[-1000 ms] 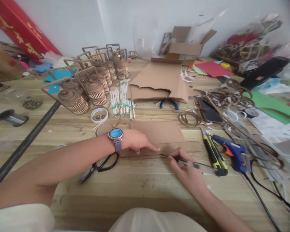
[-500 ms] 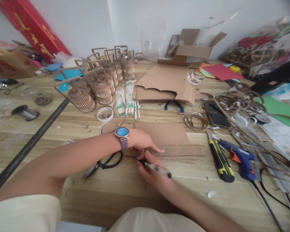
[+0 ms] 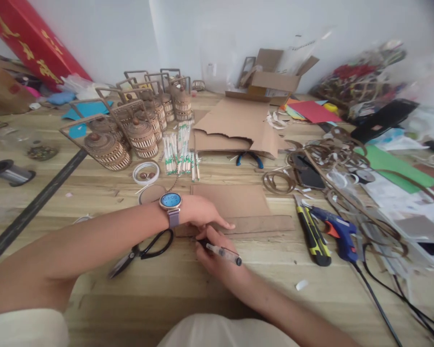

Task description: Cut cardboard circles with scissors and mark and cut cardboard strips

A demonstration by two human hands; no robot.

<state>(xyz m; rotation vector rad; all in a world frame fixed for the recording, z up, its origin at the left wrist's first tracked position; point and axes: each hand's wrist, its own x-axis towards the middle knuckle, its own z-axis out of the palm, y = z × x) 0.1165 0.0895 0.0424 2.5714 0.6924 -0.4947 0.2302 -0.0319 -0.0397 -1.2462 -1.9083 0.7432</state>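
Observation:
My left hand, below a wrist with a smartwatch, presses on a narrow cardboard strip, its fingers spread. The strip lies over the lower edge of a larger cardboard piece. Just below, my right hand is closed around a clear pen with a black grip. The pen's tip is near the strip's lower left edge, partly hidden by my fingers. Black-handled scissors lie to the left, beside my left forearm.
Lidded woven baskets and wrapped sticks stand or lie behind. A torn cardboard sheet lies further back. A yellow-black cutter, a blue glue gun and brown strips are at the right. A metal bar crosses the left.
The camera view has turned slightly right, so most things sit further left in the frame. Both hands keep nearly the same place on the cardboard, with the pen still held.

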